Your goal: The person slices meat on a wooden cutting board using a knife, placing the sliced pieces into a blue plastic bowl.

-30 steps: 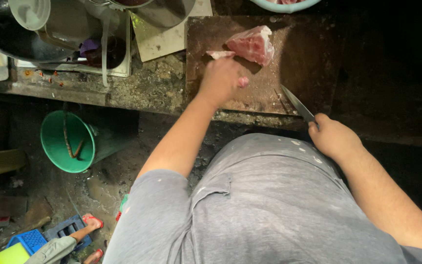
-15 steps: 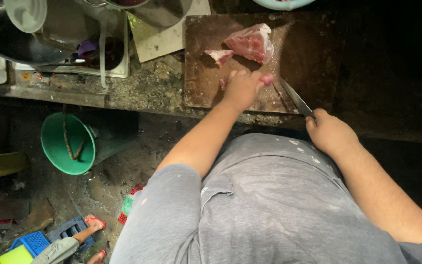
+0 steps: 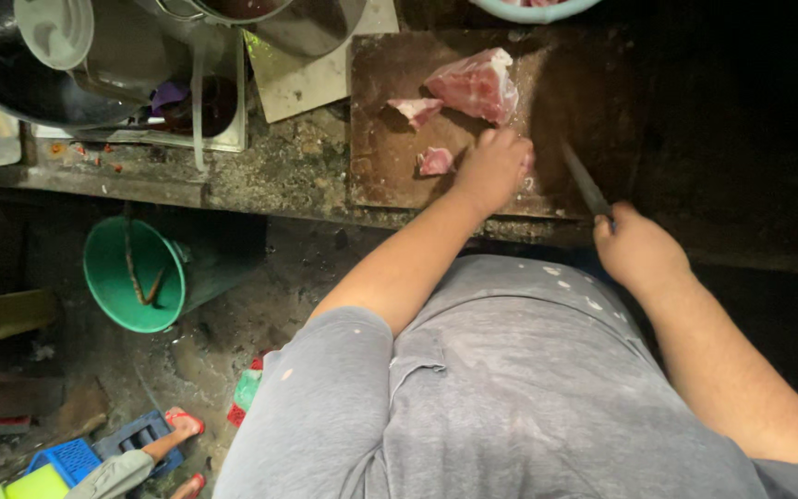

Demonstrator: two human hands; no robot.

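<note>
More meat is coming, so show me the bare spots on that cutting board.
The cutting board is bare along its left strip, below the small piece, and at the dark right end past the knife held by the right hand. The middle is crowded: large cut, scrap, left hand.
</note>
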